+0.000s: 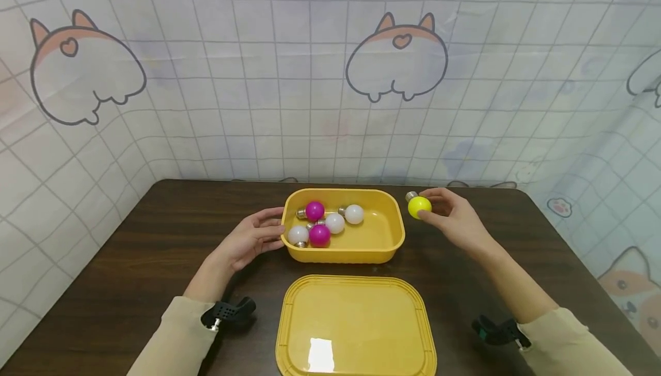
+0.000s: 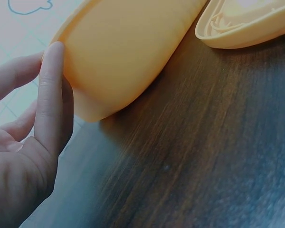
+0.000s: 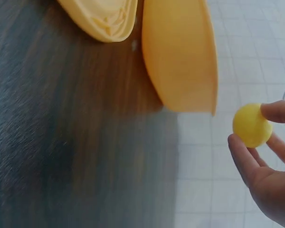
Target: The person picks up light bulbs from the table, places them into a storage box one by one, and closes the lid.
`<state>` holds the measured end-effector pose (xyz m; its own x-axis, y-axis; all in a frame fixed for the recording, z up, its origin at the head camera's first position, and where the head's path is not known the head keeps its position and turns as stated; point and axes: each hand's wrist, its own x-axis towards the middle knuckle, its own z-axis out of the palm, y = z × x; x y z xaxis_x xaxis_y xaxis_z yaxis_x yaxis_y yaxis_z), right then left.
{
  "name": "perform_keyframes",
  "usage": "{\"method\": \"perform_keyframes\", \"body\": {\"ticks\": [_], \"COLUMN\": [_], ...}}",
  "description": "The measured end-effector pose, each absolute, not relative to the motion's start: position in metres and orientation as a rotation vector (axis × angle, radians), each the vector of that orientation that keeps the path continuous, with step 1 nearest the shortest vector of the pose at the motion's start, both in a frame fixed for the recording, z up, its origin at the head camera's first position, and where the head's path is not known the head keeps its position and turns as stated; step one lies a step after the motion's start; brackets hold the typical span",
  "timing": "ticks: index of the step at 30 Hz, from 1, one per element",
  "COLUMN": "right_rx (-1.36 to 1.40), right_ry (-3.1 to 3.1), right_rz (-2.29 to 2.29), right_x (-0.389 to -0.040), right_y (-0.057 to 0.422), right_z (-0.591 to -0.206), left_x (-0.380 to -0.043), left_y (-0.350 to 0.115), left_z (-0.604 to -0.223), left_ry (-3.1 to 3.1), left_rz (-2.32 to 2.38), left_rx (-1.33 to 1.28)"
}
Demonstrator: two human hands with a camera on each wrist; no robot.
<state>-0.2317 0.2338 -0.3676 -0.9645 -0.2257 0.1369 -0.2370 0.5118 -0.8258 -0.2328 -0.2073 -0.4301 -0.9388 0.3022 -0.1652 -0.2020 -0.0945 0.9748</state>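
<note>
My right hand (image 1: 457, 218) pinches a yellow light bulb (image 1: 419, 208) just right of the yellow box, its metal screw base tipped up and left. In the right wrist view, the bulb's yellow globe (image 3: 252, 125) sits between thumb and fingers. At the box's left end, my left hand (image 1: 254, 237) touches the rim with its fingers fairly straight. Inside the yellow box (image 1: 343, 256) lie several bulbs: a magenta bulb (image 1: 315, 210) at the back, another magenta bulb (image 1: 319, 235) in front, and white bulbs, including a white bulb (image 1: 354, 214) near the middle.
A yellow lid (image 1: 356, 324) lies on the dark wooden table (image 1: 129, 272), in front of the box. Behind the table hangs a white gridded cloth (image 1: 330, 123) with cartoon prints. Black straps circle both wrists.
</note>
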Motion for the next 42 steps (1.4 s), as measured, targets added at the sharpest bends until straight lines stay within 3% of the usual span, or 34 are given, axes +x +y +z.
{"method": "perform_keyframes", "body": {"ticks": [42], "right_rx": [0.68], "right_ry": [-2.756], "right_rz": [1.532], "right_x": [-0.241], "right_y": [0.168], "right_z": [-0.37], "left_x": [-0.233], "left_y": [-0.208], "left_z": [-0.434], "left_ry": [1.845], "left_rz": [2.094], "left_rx": [0.159]}}
